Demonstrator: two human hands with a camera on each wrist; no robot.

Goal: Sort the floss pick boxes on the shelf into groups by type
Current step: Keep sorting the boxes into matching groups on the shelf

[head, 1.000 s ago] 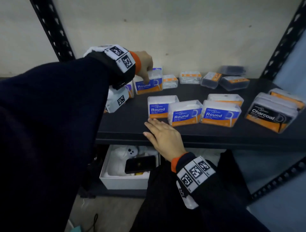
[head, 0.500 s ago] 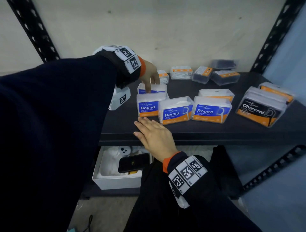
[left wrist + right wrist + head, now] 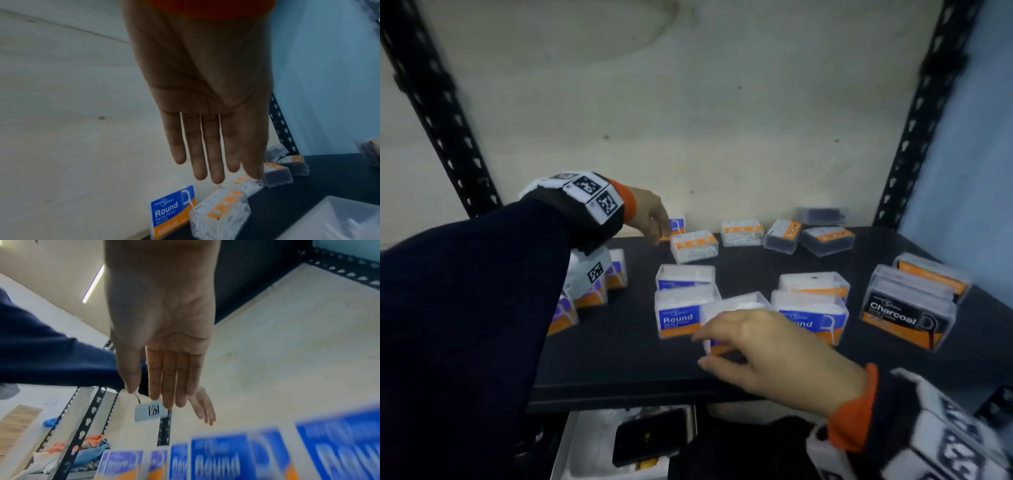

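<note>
Your left hand point(image 3: 650, 214) is out over the back-left of the black shelf point(image 3: 619, 356), fingers straight and close together in the left-wrist view, holding nothing. Fingertips point(image 3: 216, 177) hang above a blue-and-orange "Round" floss pick box point(image 3: 171, 211) standing vs. the pale back wall; can't tell if they touch it. Just beside that box: a small clear box w/ orange top strip and white picks point(image 3: 693, 246).

Your right hand point(image 3: 767, 356) is at the shelf's front edge, fingers loosely extended, thumb below. It sits in front of a clear "Round" box w/ blue-and-orange label point(image 3: 732, 305), middle of the front row. Head view suggests fingers at the box's front face, but blur there; can't tell if it's gripped. Right-wrist view shows fingers straight, nothing held.

Where the boxes are:
- Front centre: three "Round" boxes in a row, incl. one at left point(image 3: 681, 315) and one at right point(image 3: 811, 318); two more behind them.
- Back row: small orange-strip boxes, one w/ white picks point(image 3: 741, 233), two w/ dark picks point(image 3: 782, 236), plus a dark clear box point(image 3: 822, 216) at the wall.
- Right: black-and-orange "Charcoal" box point(image 3: 907, 311), another orange-edged box behind it.
- Left, partly behind your sleeve: purple-and-orange boxes point(image 3: 616, 274).

Below the shelf: white open carton point(image 3: 571, 442) w/ a black phone point(image 3: 650, 435) on it.
</note>
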